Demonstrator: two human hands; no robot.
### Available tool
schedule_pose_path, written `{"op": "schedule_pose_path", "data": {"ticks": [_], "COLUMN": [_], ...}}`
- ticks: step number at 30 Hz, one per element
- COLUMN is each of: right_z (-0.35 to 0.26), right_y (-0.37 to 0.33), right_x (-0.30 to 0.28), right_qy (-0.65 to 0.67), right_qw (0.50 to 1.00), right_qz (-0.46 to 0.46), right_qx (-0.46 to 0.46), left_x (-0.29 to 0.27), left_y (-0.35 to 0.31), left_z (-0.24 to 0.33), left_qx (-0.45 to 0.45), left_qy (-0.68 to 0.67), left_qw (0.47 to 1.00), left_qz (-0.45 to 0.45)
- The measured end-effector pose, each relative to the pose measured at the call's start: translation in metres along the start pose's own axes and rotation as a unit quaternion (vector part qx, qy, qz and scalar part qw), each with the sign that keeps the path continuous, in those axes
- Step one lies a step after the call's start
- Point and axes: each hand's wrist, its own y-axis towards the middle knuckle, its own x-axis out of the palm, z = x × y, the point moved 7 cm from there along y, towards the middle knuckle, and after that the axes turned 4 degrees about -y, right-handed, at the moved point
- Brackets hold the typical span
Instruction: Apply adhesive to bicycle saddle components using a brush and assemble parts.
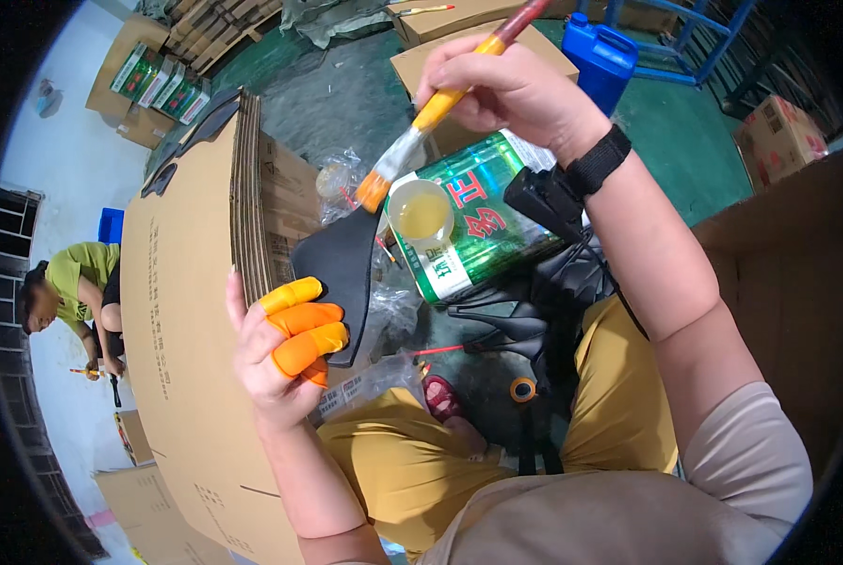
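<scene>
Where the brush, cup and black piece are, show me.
Brush [439, 107], head view: yellow part of the handle.
Cup [393, 215], head view: left wall.
Black piece [346, 268], head view: middle of its broad face.

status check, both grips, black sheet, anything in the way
Left grip: holding black sheet. Right grip: holding brush, bristles by sheet's upper end. Cup and green can close alongside; nothing visible between bristles and sheet.

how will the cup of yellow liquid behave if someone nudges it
The cup would probably slosh or spill, being open-topped with yellow liquid inside. It may slide, as the green can under it looks glossy. Its translucent wall suggests thin plastic that might give if squeezed.
</scene>
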Motion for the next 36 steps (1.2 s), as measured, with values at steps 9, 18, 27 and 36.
{"op": "schedule_pose_path", "data": {"ticks": [9, 18, 27, 36], "right_z": [0.002, -0.008, -0.010, 0.003], "right_y": [-0.009, -0.014, -0.016, -0.015], "right_x": [-0.024, 0.034, 0.003, -0.007], "right_qy": [-0.128, -0.024, -0.021, -0.077], "right_qw": [0.987, 0.999, 0.998, 0.995], "right_qz": [0.098, -0.041, 0.053, 0.065], "right_qx": [0.023, 0.015, -0.007, 0.021], "left_x": [-0.002, 0.000, 0.004, 0.003], "left_y": [-0.001, 0.000, 0.000, -0.001], "left_z": [0.010, 0.008, 0.009, 0.014], "left_qx": [0.015, 0.013, 0.009, 0.026], "left_qy": [0.016, 0.006, -0.005, 0.004], "left_qw": [0.999, 0.999, 0.999, 0.998], "left_qz": [0.038, 0.045, 0.039, 0.052]}}
